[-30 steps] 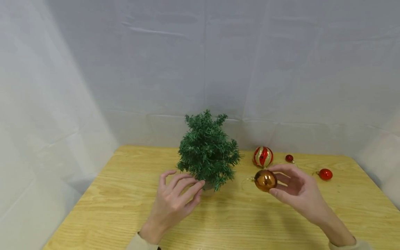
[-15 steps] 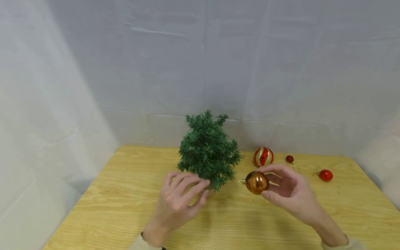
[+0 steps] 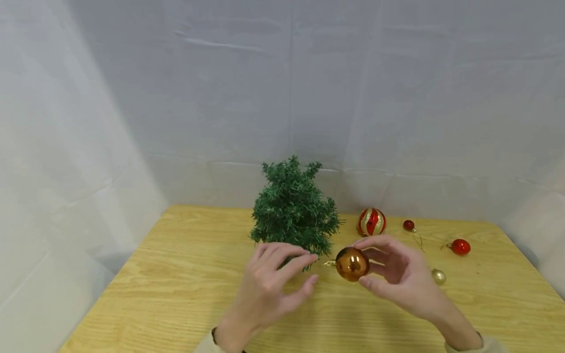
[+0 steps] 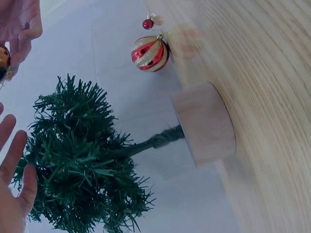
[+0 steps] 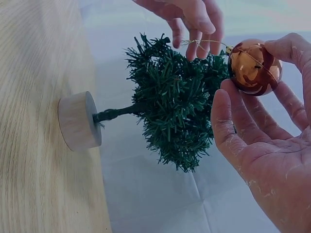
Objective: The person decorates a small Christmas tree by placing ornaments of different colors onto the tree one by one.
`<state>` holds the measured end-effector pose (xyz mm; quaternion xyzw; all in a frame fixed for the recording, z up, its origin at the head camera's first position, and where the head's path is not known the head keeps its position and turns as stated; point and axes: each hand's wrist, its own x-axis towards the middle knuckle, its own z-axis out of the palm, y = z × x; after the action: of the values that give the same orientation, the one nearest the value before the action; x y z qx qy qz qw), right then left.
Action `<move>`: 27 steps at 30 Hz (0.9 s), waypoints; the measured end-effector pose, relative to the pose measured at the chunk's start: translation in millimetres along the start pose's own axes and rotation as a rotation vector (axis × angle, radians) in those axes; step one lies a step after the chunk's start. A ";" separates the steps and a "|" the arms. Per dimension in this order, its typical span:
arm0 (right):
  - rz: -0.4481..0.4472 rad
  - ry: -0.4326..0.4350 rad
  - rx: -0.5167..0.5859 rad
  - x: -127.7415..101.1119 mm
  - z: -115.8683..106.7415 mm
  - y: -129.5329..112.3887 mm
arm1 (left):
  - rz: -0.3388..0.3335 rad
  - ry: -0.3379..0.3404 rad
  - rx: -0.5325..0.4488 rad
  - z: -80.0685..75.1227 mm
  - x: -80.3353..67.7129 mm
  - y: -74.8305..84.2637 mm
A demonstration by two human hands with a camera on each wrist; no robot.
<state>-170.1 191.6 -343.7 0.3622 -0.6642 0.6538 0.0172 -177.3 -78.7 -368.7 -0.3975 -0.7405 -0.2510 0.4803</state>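
My right hand (image 3: 403, 277) pinches a shiny copper-coloured Christmas bauble (image 3: 352, 264) between thumb and fingers, its cap and gold loop pointing left. In the right wrist view the bauble (image 5: 254, 67) trails a thin gold string (image 5: 199, 43) toward the other hand. My left hand (image 3: 275, 289) is raised in front of the small green artificial Christmas tree (image 3: 293, 206), fingers loosely bent with a gap between thumb and forefinger, and apart from the bauble. The tree stands upright on a round wooden base (image 4: 204, 124), which the left hand hides in the head view.
On the wooden table (image 3: 176, 255), a red-and-gold striped bauble (image 3: 372, 222) sits right of the tree. Farther right lie a small dark red bauble (image 3: 408, 225), a red bauble (image 3: 461, 247) and a small gold bauble (image 3: 438, 276). A pale cloth (image 3: 220, 98) hangs behind the table.
My right hand has carried the copper-coloured bauble left, toward the left hand, uncovering the small gold bauble. The left hand has shifted right, and its thumb and forefinger have spread apart.
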 end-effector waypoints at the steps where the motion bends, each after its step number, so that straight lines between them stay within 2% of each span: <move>1: 0.003 0.000 0.000 0.0 0.5 -0.1 | -0.008 -0.005 -0.004 0.6 0.5 0.8; 13: 0.008 -0.024 -0.002 -0.7 0.7 -0.6 | -0.033 -0.009 -0.036 6.5 4.2 3.5; 17: 0.013 -0.042 0.002 -2.2 0.4 0.3 | -0.031 0.017 -0.042 6.6 3.7 4.1; 24: 0.033 -0.099 0.111 -2.4 1.1 0.7 | -0.028 0.053 -0.056 5.6 2.9 4.5; 27: 0.032 -0.089 0.042 -1.2 4.5 0.4 | -0.027 0.050 -0.052 5.6 2.5 4.9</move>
<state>-167.4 188.1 -345.3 0.3805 -0.6561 0.6510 -0.0306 -176.7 -71.0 -368.8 -0.3936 -0.7268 -0.2865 0.4845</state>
